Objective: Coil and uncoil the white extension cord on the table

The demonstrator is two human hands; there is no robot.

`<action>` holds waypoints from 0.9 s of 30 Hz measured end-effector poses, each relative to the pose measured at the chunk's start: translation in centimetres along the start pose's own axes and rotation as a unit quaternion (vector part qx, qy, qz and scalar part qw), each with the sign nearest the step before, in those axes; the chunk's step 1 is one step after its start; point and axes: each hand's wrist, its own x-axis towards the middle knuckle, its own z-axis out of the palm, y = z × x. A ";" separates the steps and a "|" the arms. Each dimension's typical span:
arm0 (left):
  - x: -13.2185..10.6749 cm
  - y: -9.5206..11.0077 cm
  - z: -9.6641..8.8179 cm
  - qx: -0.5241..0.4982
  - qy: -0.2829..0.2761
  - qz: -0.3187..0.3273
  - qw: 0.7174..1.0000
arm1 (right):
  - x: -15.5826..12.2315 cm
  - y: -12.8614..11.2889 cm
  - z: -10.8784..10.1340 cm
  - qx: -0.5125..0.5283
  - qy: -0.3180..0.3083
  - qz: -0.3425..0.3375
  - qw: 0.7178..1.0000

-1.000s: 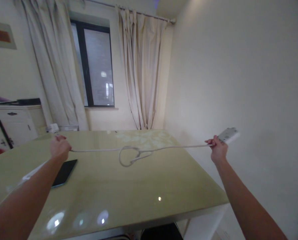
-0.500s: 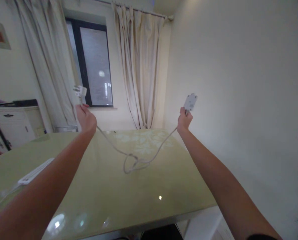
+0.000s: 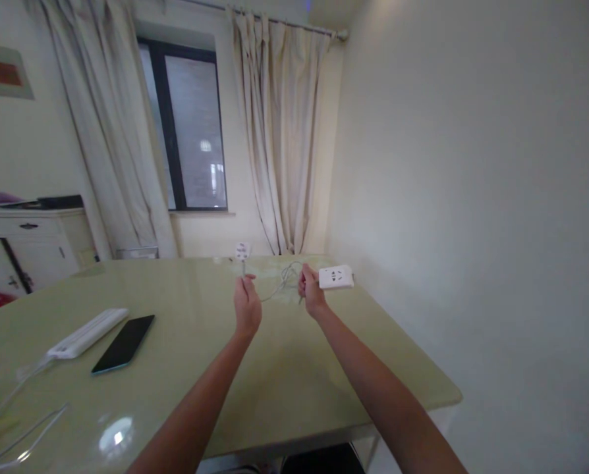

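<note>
Item: glossy pale-green table, near edge toward me. Toward its near left corner, one loose white cable. Farther in, left of the middle, one dark phone, flat; just beside it, one white power strip. Over the surface's far half, two hands, apart: left hand closed round a white cord just below its upright plug; right hand clenched on the same cord beside a white socket block, slots outward, toward the right edge. The cord loops between them; whether it touches the surface, I cannot tell. Beyond the far edge, a dark-framed window.
</note>
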 end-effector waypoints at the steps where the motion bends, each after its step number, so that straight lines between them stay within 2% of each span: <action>1: -0.9 -1.6 -0.1 0.005 0.000 0.005 1.000 | -0.9 1.6 0.2 0.014 -0.016 0.032 0.999; 3: -2.3 -3.9 -0.4 0.012 -0.009 -0.003 1.000 | -2.6 4.0 0.4 0.018 -0.046 0.106 0.993; 6: -3.3 -5.4 -1.2 0.043 -0.030 -0.010 0.999 | -4.5 6.0 0.2 -0.013 -0.084 0.189 0.978; 10: -3.8 -5.4 -2.3 0.119 -0.066 0.046 0.990 | -5.4 6.4 -0.3 -0.053 -0.115 0.198 0.972; 13: -4.5 -5.2 -2.4 0.127 -0.061 0.054 0.989 | -5.5 6.5 -0.9 -0.060 -0.112 0.195 0.972; 16: -5.7 -5.2 -2.2 0.139 -0.102 0.071 0.982 | -5.7 6.9 -1.5 -0.089 -0.124 0.159 0.975; 19: -6.6 -5.4 -1.9 0.141 -0.187 0.087 0.968 | -6.0 7.7 -1.6 -0.215 -0.159 0.055 0.962; 21: -6.9 -5.5 -1.9 0.142 -0.215 0.074 0.963 | -6.0 8.2 -1.4 -0.286 -0.164 -0.010 0.944; 27: -7.1 -4.9 -1.6 0.152 -0.198 0.020 0.968 | -5.3 8.7 -0.6 -0.351 -0.170 -0.050 0.919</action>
